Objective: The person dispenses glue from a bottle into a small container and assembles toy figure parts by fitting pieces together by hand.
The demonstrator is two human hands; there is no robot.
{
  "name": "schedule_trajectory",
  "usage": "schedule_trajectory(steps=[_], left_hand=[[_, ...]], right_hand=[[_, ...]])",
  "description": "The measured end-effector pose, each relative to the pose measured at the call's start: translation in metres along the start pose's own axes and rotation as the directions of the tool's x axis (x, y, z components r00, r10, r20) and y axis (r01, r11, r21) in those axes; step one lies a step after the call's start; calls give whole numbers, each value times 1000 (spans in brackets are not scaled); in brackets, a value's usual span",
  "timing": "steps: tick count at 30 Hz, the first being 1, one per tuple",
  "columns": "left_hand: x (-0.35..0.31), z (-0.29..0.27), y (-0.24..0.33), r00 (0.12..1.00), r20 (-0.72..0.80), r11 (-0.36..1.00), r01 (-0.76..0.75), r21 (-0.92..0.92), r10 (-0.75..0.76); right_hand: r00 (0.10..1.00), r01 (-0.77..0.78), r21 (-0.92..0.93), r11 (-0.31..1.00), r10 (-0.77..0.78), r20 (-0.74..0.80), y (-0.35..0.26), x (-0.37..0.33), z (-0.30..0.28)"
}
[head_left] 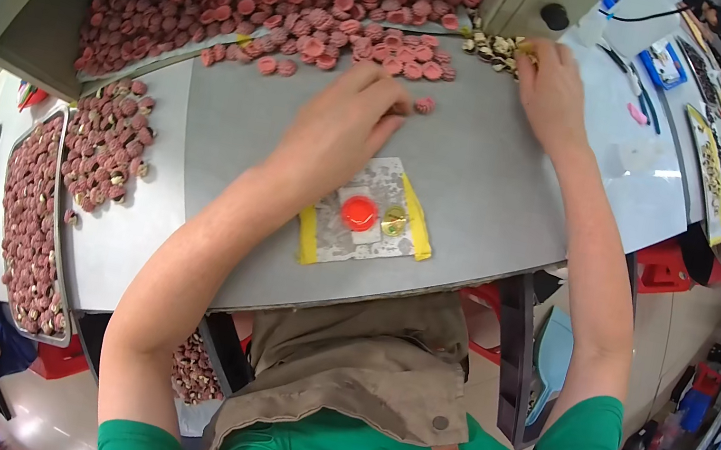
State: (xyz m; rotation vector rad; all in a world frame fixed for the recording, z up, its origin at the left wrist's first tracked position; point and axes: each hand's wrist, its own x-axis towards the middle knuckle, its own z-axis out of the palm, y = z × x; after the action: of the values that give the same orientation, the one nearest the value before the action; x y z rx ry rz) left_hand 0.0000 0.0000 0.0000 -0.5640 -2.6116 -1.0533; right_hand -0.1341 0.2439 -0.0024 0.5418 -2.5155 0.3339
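My left hand (344, 126) is over the grey worktop, just in front of a pile of small pink ridged, cup-shaped pieces (336, 36). Its fingers are curled together, and what lies between them is hidden. One loose pink piece (425, 105) sits right beside its fingertips. Farther right, my right hand (550, 90) reaches to a small heap of cream-and-dark pieces (495, 51), fingers pinched at its edge; I cannot make out what they grip. Between my forearms lies a whitish pad (366, 250) edged with yellow tape, bearing a bright red disc (360, 213) and a small yellowish round piece (394, 221).
At left stand a tray of joined pink-and-cream pieces (34, 216) and a loose pile of them (110, 142). A machine housing (530, 0) with a green light borders the back right. Tweezers (617, 58) and a blue tray (664, 64) lie right. Co-workers sit at both sides.
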Motion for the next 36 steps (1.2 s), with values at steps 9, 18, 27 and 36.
schedule_trajectory(steps=[9,18,27,36], left_hand=[[-58,-19,-30,974,-54,976,218,-7,-218],[-106,6,17,775,17,263,236,-935,-632],[-95,-76,102,953,298,512,227,-829,60],[-158,-89,124,863,500,379,440,-814,70]], right_hand=[[964,225,286,931,-255,71,-22,-54,7],[911,369,365,855,-410,38,-10,-49,-15],[929,238,327,914,-313,198,-59,-66,-54],[890,44,459,887,-243,385,-112,-114,-81]])
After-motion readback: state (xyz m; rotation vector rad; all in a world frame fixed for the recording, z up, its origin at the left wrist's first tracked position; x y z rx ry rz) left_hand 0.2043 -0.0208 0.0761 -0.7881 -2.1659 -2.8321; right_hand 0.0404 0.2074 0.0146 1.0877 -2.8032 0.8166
